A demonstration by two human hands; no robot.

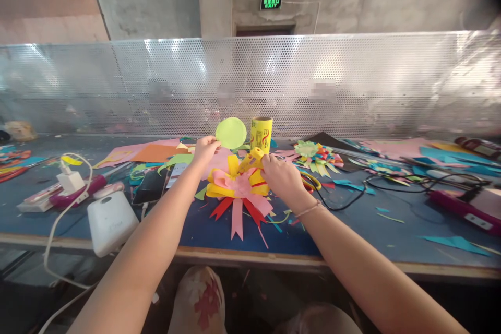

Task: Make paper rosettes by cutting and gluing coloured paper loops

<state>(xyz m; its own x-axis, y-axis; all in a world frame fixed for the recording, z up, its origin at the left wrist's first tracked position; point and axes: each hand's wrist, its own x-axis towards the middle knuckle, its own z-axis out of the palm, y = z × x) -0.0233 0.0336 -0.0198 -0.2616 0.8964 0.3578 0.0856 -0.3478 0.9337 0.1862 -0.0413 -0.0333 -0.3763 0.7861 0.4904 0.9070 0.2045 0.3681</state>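
My left hand (207,149) pinches the edge of a light green paper circle (231,133) and holds it upright above the table. My right hand (285,176) is closed around a small yellow tool (250,161) with dark marks; its exact kind is hard to make out. Below and between both hands lies a paper flower (238,186) with yellow loops, a pink middle, and pink and red ribbon tails. A yellow cardboard tube (261,134) with printed lettering stands upright just behind my right hand.
Another paper flower (313,154) in mixed colours lies to the right. Pink and orange sheets (160,153), a black phone (151,187) and a white power bank (111,223) are on the left. Purple power strips (465,211), cables and scraps lie around; a perforated metal screen (235,78) stands behind.
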